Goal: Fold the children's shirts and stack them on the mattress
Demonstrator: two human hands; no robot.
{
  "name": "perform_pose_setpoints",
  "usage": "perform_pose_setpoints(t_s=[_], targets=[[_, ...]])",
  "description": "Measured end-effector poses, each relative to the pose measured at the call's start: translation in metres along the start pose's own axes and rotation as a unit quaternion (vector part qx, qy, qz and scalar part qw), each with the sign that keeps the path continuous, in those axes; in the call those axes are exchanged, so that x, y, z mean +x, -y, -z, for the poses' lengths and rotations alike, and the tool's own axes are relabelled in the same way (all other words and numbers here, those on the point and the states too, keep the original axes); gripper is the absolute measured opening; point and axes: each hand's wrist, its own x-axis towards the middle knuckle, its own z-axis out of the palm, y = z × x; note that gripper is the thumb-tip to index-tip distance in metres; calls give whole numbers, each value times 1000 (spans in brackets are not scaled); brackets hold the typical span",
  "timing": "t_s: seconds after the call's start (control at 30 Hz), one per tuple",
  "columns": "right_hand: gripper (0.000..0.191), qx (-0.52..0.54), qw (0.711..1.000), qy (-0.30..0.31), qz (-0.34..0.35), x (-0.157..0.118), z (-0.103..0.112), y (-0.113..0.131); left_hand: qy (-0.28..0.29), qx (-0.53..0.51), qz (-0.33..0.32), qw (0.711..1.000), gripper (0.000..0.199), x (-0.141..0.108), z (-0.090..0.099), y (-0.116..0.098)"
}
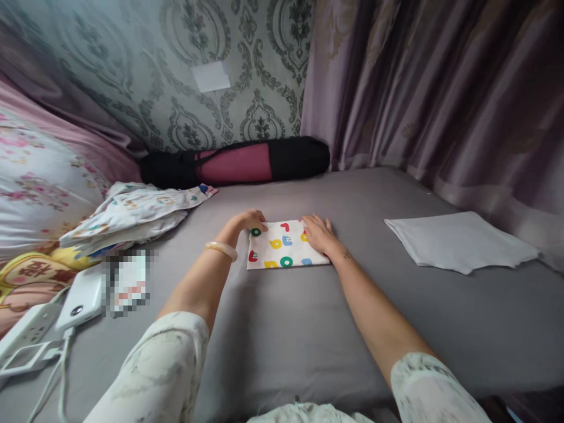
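A white cloth [285, 247] with colourful letter shapes lies folded into a flat rectangle on the grey sheet. At its far left corner is my left hand [253, 221], its fingers bent around the edge; whether they pinch the fabric is hard to make out. My right hand [319, 234] rests flat on the right side of the cloth, fingers stretched out and slightly apart. A light bangle [221, 251] circles my left wrist.
A plain white cloth [458, 242] lies to the right. On the left are piled patterned clothes [145, 208], a power bank [81, 296] and a power strip [30, 329] with cables. A long black and maroon bag [238, 163] lies along the wall.
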Motion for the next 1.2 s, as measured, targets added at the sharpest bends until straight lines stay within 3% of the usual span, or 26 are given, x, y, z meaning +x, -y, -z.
perform_pose_setpoints(t_s=[0.17,0.37,0.47,0.57,0.67,0.77,0.83,0.9,0.97,1.07,1.13,1.2], targets=[[51,15,1000,5,-2,-2,6,3,14,-18,-17,1000,27,-17,-1,-10],[59,58,998,-28,12,0,33,2,39,83,-152,984,18,-55,5,-43],[67,76,996,-33,28,-2,51,0,43,-5,-146,988,17,-69,11,-55],[67,91,994,-40,51,-8,71,-3,50,-141,-94,984,13,-78,17,-62],[58,120,989,-55,60,-15,86,-8,59,-192,-59,978,11,-88,20,-69],[41,182,981,-21,67,-21,96,-12,46,-197,-55,978,11,-99,20,-79],[30,214,974,-6,73,-22,100,-13,52,-170,-82,981,11,-107,20,-85],[22,220,971,-59,77,-21,102,-11,79,-66,-160,982,13,-112,18,-89],[18,200,961,-170,85,-18,104,-6,75,86,-280,953,20,-114,16,-91],[17,131,935,-311,105,-12,102,2,-32,251,-439,862,26,-111,12,-83],[20,73,930,-341,116,-10,97,7,-115,318,-498,798,25,-106,10,-70],[26,24,943,-308,123,-10,90,8,-158,380,-519,749,25,-100,7,-50]])
